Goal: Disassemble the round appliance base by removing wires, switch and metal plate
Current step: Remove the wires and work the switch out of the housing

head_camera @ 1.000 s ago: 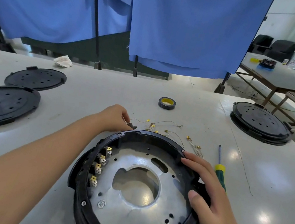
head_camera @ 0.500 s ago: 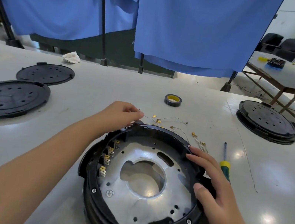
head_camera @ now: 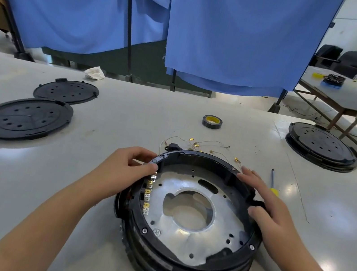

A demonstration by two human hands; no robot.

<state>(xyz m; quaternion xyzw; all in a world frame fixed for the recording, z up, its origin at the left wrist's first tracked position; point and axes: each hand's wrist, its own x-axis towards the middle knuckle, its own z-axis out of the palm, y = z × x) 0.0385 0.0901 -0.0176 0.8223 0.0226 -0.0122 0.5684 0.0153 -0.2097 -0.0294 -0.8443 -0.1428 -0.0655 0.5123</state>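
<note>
Both hands held the base point(head_camera: 186, 264): left hand point(head_camera: 130, 167) pinched its rim, right hand point(head_camera: 264, 206) lay flat (wires point(head_camera: 197, 143) already out). Next, I think, the plate point(head_camera: 182, 233) needed unscrewing.

**The person's arms and hands, head view**

Two bare forearms enter from the lower corners of the frame, each ending in an uncovered hand: the left hand point(head_camera: 123, 170) and the right hand point(head_camera: 271, 209). No sleeve edge appears on either forearm within the frame. Neither hand wears a glove, and no ring, watch or wristband shows on the fingers or wrists. The fingernails are short and unpainted where visible.
</note>
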